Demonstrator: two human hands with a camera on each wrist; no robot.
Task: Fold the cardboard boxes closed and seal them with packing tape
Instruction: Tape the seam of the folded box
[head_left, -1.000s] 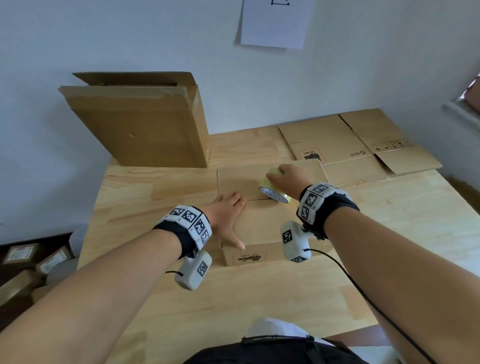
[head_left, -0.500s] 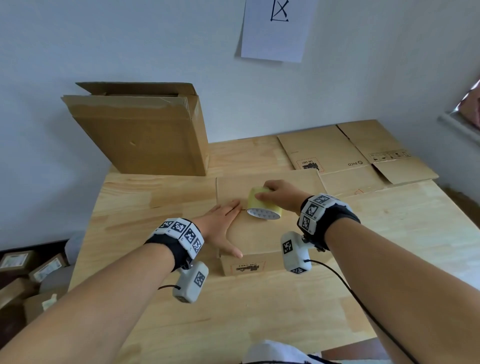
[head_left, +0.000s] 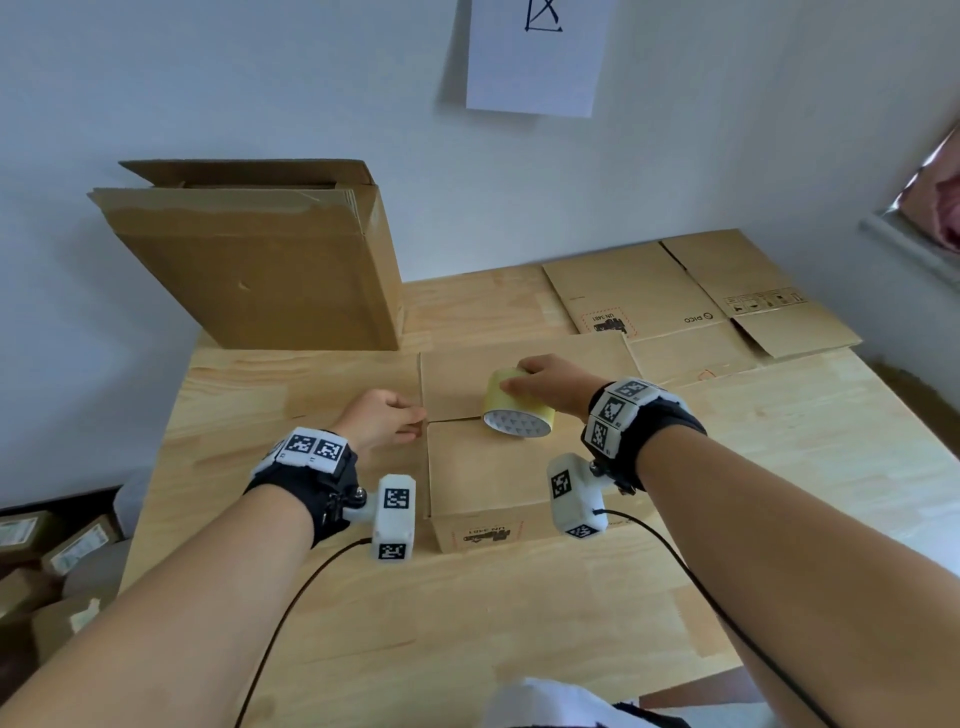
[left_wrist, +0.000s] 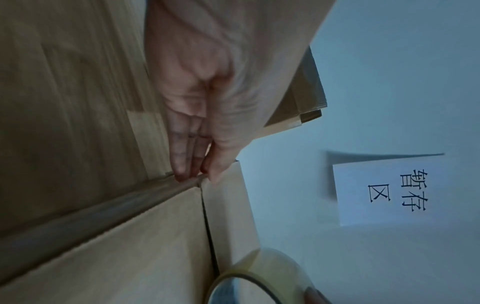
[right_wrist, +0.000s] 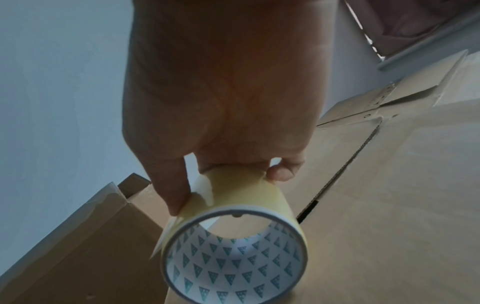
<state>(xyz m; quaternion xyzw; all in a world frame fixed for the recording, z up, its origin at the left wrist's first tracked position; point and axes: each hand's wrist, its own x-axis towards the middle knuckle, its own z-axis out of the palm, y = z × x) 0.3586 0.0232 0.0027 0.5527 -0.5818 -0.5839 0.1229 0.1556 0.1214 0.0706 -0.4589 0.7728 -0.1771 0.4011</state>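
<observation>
1. Pale wall behind everything, with a white paper sign (head_left: 537, 52) stuck up high and a wooden counter (head_left: 467, 623) below it.
2. Closed cardboard box (head_left: 483, 473) sits mid-counter, both top flaps down and meeting at a seam.
3. Right hand (head_left: 545, 382) grips the yellowish tape roll (head_left: 517, 410) with thumb and fingers curled round it, roll lying on the box top right over the seam.
4. Left hand (head_left: 382, 421) is at the box's left edge with straight fingers (left_wrist: 182, 156), tips touching the end of the seam. Can't make out any tape strip there.
5. Other stuff: a big open carton (head_left: 254, 260) leaning on the wall at back left, flattened boxes (head_left: 691, 301) lying at back right just behind the box, and small parcels (head_left: 47, 551) on the floor to the left.
</observation>
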